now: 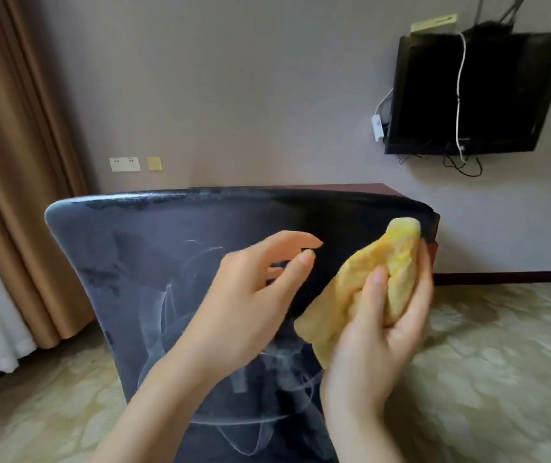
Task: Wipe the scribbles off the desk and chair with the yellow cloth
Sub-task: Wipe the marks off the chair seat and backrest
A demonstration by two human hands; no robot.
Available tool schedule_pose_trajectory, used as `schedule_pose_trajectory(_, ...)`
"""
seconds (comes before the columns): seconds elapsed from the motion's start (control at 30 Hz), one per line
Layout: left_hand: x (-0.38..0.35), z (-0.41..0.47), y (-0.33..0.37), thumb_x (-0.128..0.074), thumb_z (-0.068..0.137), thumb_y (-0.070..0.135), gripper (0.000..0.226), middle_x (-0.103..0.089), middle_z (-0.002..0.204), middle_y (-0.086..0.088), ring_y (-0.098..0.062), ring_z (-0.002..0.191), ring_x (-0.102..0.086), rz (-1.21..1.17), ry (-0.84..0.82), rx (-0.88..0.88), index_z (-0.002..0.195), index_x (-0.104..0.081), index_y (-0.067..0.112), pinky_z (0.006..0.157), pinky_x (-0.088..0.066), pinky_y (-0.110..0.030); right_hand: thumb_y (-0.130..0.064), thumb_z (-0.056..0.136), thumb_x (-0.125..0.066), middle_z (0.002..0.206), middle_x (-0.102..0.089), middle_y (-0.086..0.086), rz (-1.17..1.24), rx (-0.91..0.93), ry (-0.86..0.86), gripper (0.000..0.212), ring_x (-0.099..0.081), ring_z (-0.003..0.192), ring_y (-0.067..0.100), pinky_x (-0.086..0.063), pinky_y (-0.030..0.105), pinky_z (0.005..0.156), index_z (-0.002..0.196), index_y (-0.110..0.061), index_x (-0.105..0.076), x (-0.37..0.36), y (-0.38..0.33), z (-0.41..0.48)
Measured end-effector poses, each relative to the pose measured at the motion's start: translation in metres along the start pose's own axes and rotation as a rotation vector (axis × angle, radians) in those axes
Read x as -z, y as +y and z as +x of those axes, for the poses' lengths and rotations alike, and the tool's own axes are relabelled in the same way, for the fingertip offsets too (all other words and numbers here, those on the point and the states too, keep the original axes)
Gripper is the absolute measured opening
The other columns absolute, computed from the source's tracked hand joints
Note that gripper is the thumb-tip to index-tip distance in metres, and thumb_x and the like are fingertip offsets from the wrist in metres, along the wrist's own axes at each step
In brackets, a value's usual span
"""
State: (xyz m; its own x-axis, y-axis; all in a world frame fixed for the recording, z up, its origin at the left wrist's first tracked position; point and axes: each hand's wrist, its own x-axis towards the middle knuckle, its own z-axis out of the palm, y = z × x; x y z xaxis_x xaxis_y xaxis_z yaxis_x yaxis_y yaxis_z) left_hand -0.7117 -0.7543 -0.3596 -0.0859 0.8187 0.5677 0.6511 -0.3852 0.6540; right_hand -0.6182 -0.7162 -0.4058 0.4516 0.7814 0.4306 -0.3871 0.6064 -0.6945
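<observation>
A dark chair back (127, 262) fills the middle of the view, with white scribbles (167, 315) looping across its lower half. My right hand (381, 335) grips a bunched yellow cloth (364, 282) near the chair's upper right corner. In front of the chair back, just left of the cloth, hovers my left hand (250, 295), fingers relaxed and holding nothing. Behind the chair's top edge shows a strip of a reddish-brown desk (381, 188).
A black television (474, 95) with hanging cables is mounted on the wall at the upper right. Brown curtains (10, 162) hang at the left. Wall sockets (124, 164) sit above the chair. Patterned carpet (501, 362) covers the floor.
</observation>
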Motion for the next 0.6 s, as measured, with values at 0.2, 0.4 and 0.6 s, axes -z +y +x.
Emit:
schedule_pose_trajectory(0.2,0.054,0.014,-0.058,-0.050,0.082,0.032,0.057,-0.034,0.149,-0.012,-0.035,0.139,-0.024,0.769,0.481,-0.084,0.137,-0.045,0.014,0.113,-0.014,-0.053,-0.025,0.095,-0.044,0.147,-0.040,-0.001,-0.437,0.475,-0.023,0.045,-0.030,0.140,0.015,-0.028,0.047,0.113,0.139,-0.023,-0.040,-0.016,0.033,0.074)
schedule_pose_trajectory(0.4,0.096,0.020,-0.080,-0.041,0.065,0.027,0.076,-0.033,0.150,-0.007,-0.034,0.145,-0.004,0.926,0.425,0.198,0.141,-0.039,0.020,0.109,0.004,-0.063,-0.024,0.095,-0.042,0.140,-0.029,-0.015,-0.580,0.595,-0.020,0.038,-0.022,0.138,0.009,-0.015,0.052,0.116,0.131,-0.017,-0.053,-0.041,0.058,0.081)
schedule_pose_trajectory(0.6,0.097,0.023,-0.086,-0.043,0.056,0.018,0.075,-0.048,0.131,-0.012,-0.039,0.133,-0.031,0.910,0.438,0.162,0.131,-0.049,0.015,0.107,-0.009,-0.066,-0.016,0.092,-0.048,0.134,-0.046,-0.008,-0.586,0.762,-0.142,0.032,-0.033,0.136,0.024,-0.007,0.044,0.117,0.121,-0.010,-0.061,-0.070,0.057,0.059)
